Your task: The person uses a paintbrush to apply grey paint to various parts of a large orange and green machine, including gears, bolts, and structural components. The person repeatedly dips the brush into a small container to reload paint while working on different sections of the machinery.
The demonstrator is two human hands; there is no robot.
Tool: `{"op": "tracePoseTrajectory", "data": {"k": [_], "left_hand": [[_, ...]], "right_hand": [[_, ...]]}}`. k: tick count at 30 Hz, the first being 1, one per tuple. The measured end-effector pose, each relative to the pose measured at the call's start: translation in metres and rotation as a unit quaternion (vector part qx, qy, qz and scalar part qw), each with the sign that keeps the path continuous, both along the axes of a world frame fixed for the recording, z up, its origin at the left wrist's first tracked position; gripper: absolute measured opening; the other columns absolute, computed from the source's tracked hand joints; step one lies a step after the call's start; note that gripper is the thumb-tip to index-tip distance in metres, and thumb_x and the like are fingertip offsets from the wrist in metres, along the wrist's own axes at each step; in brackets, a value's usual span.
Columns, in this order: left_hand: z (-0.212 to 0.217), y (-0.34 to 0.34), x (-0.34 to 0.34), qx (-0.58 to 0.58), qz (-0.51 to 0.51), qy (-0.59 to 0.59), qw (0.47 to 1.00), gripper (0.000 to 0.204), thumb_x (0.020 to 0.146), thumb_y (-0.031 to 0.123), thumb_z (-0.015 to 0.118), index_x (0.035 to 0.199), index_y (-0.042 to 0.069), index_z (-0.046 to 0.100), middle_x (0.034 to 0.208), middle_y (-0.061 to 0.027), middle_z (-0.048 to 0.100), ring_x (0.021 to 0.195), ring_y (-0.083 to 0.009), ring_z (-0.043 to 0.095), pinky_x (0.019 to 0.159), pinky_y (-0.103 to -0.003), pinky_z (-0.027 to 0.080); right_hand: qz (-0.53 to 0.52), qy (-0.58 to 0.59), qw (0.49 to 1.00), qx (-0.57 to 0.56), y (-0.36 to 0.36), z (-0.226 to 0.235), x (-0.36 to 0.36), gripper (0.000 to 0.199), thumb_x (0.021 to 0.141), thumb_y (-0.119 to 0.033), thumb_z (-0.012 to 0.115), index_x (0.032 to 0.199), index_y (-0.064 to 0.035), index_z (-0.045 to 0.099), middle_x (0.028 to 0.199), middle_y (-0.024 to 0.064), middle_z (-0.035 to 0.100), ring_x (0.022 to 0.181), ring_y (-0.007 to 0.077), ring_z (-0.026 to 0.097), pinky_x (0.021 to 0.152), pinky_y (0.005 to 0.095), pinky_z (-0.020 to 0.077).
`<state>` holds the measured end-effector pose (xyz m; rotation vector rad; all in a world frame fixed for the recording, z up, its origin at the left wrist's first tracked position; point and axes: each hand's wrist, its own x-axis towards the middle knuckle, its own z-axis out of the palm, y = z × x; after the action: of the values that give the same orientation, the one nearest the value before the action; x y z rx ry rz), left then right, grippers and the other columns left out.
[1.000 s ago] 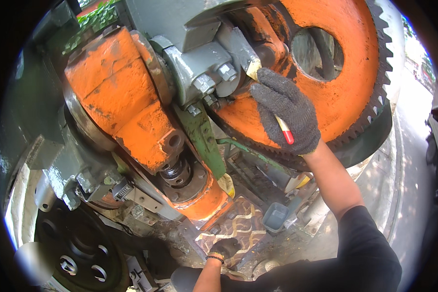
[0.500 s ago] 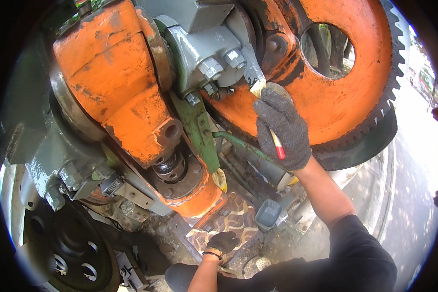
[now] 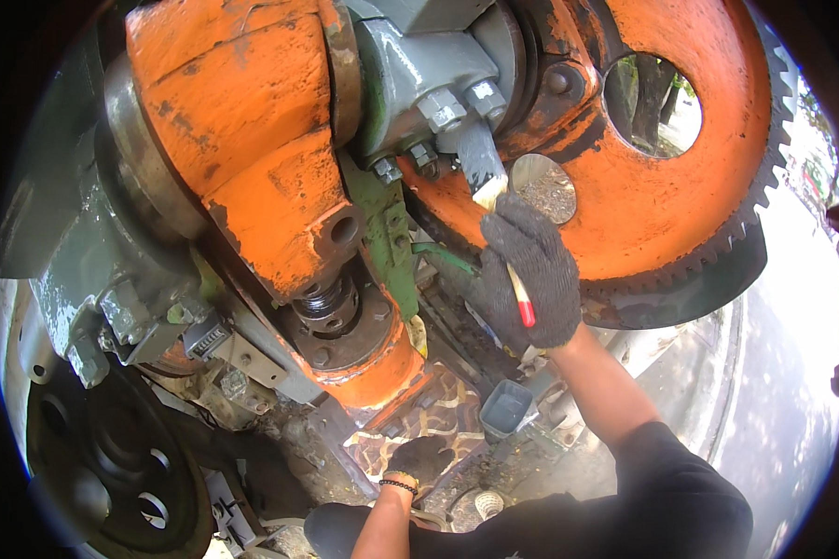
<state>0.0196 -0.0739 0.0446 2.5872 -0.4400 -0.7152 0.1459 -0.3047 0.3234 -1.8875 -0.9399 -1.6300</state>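
Observation:
My right hand [image 3: 531, 275], in a dark knit glove, is closed around a paintbrush [image 3: 481, 160]. Its red-tipped handle shows below my fingers, and its bristles are coated with grey paint. The bristles point up at the lower edge of a grey-painted housing [image 3: 396, 79], just below two hex bolts [image 3: 463, 104]; whether they touch it I cannot tell. My left hand [image 3: 419, 458], also gloved, with a beaded bracelet at the wrist, lies low in front of me over a brown patterned sheet [image 3: 457, 415]. Its fingers look loosely stretched and hold nothing I can see.
A large orange gear wheel [image 3: 662, 224] with dark teeth stands at the right. An orange crank arm [image 3: 242, 140] fills the left centre. Below my right hand sits a small grey paint container [image 3: 507, 408]. A dark wheel [image 3: 112, 447] stands lower left.
The machine has shifted right in the picture as my view moved. Relative to the bolts, my right hand and the brush have moved slightly left and down. The left hand stays low.

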Motion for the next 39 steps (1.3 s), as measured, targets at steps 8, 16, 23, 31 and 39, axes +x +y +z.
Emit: {"op": "tracePoseTrajectory", "data": {"k": [8,16,23,31,39], "left_hand": [[-0.008,0.001,0.0,-0.045,-0.014,-0.072,0.996,0.044,0.104,0.046,0.051,0.116,0.009,0.072,0.122,-0.0196,0.073,0.111,-0.0398,0.07,0.095,-0.051,0.055],[0.029,-0.019,0.003,-0.036,0.009,-0.044,0.998,0.048,0.102,0.048,0.053,0.122,0.009,0.071,0.125,-0.0199,0.073,0.119,-0.0386,0.069,0.101,-0.052,0.053],[0.048,-0.042,0.01,-0.077,0.003,-0.034,0.996,0.052,0.103,0.052,0.055,0.122,0.007,0.073,0.124,-0.0202,0.073,0.117,-0.0385,0.069,0.101,-0.051,0.053],[0.039,-0.048,0.016,-0.07,-0.001,-0.009,0.997,0.053,0.101,0.054,0.056,0.13,0.013,0.073,0.129,-0.0173,0.073,0.123,-0.0364,0.068,0.105,-0.049,0.052],[0.029,-0.049,0.009,-0.066,0.015,-0.014,0.998,0.06,0.103,0.06,0.052,0.127,0.008,0.072,0.126,-0.0206,0.073,0.118,-0.0384,0.069,0.102,-0.049,0.053]], "right_hand": [[0.121,0.139,0.976,0.114,0.023,0.001,-0.007,0.039,0.085,0.006,0.076,0.122,-0.0042,0.071,0.128,0.0228,0.068,0.115,0.0421,0.071,0.093,0.047,0.0603],[-0.035,0.039,0.997,-0.058,0.003,0.003,-0.001,0.041,0.084,0.006,0.075,0.123,-0.0069,0.07,0.128,0.0216,0.066,0.114,0.0425,0.07,0.09,0.0459,0.0606],[-0.03,0.007,0.996,-0.081,0.004,0.002,0.002,0.043,0.082,0.006,0.076,0.123,-0.0051,0.068,0.126,0.0214,0.066,0.112,0.0428,0.07,0.09,0.0447,0.06],[-0.019,0.026,0.999,-0.044,0.016,-0.016,0.028,0.046,0.08,0.006,0.078,0.123,-0.0066,0.069,0.125,0.0228,0.064,0.11,0.0439,0.069,0.089,0.0486,0.0591],[0.046,0.109,0.993,-0.018,0.017,-0.041,0.051,0.049,0.079,0.005,0.08,0.125,-0.0082,0.071,0.129,0.0239,0.062,0.113,0.0441,0.068,0.093,0.0457,0.0591]]}}
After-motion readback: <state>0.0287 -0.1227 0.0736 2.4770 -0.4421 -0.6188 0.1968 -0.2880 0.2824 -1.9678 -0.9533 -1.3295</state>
